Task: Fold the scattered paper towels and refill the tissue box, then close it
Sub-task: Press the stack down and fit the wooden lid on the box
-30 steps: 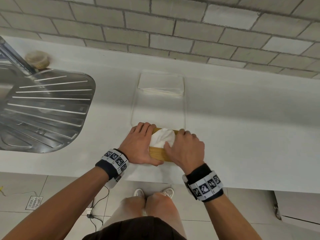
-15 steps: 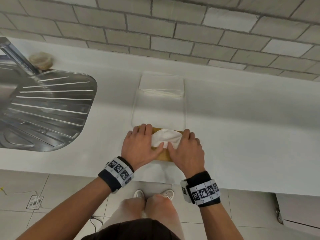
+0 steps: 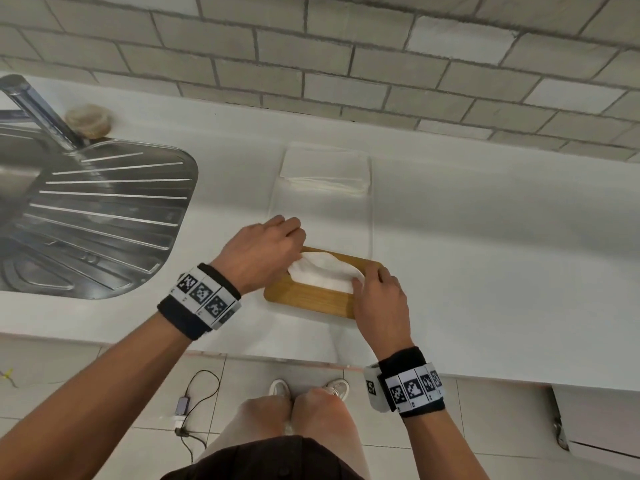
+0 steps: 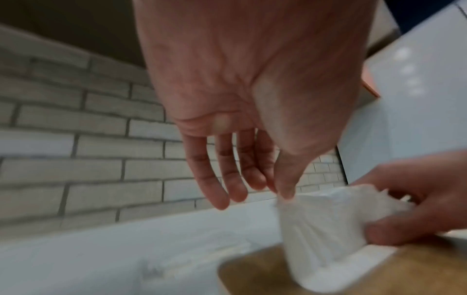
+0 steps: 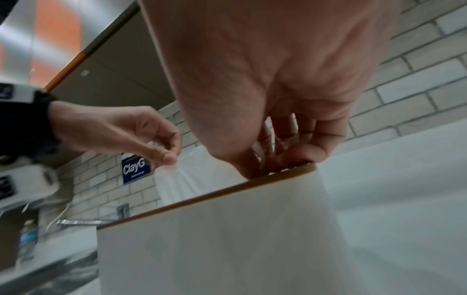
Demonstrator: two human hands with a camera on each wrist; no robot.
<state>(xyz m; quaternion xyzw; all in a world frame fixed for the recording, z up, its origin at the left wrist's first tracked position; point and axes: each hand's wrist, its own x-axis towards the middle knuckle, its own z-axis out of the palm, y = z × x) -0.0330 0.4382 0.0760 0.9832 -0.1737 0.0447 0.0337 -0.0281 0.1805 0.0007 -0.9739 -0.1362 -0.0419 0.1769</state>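
The tissue box stands at the counter's front edge, its wooden lid [image 3: 311, 299] on and its white wall [image 5: 215, 249] filling the right wrist view. A white paper towel [image 3: 322, 275] puffs up through the lid's slot. My left hand [image 3: 296, 245] pinches the towel's left corner [image 4: 285, 199] between thumb and forefinger, raised a little above the lid. My right hand [image 3: 363, 280] pinches the towel's right end [image 4: 366, 219], its fingers down at the lid. A stack of folded paper towels [image 3: 325, 168] lies further back near the wall.
A clear plastic sheet [image 3: 322, 220] lies between the stack and the box. A steel drainboard [image 3: 97, 216], faucet [image 3: 38, 109] and round scrubber [image 3: 88, 119] are at the left. The brick wall [image 3: 346, 64] runs behind. The counter edge [image 3: 242, 348] is just in front of the box.
Both hands lay on the lid beside the towel. My left hand has lifted and taken the towel's left corner; my right has slid to its right end, spreading the towel wider.
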